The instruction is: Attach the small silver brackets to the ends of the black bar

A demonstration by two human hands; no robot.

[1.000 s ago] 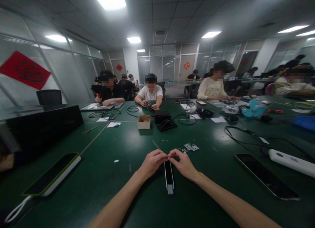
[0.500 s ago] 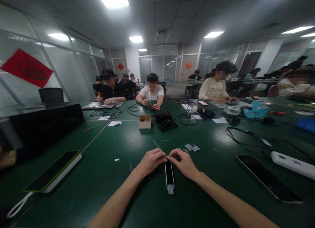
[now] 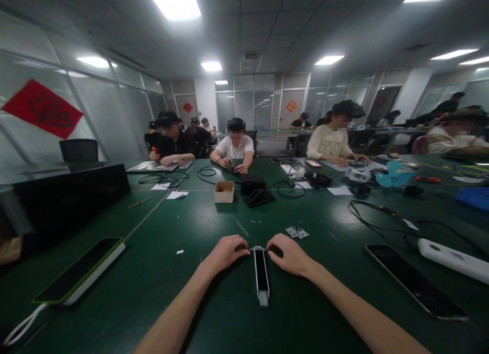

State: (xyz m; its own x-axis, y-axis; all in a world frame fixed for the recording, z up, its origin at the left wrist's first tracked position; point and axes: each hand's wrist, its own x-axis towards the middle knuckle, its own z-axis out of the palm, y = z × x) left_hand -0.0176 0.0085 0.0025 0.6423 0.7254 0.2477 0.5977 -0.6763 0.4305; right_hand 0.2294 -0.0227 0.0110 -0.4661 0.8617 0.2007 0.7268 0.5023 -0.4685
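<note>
A narrow strip-shaped device with a white frame and black face lies lengthwise on the green table, a grey block at its near end. My left hand is just left of its far end, thumb and fingers pinched together. On the other side, my right hand is likewise closed, its fingertips close to the far right corner. Whatever small thing either pinch holds is too small to make out. Beyond my right hand lie several small grey metal plates.
A cardboard box and a black stand are ahead. To the right lie a phone, a white power bank-like device and black cables. At left are a green-edged phone-like device and a screwdriver. Co-workers sit opposite.
My hands have moved apart from above the device's far end to either side of it, uncovering that end. The small rings near my right hand are now hidden.
</note>
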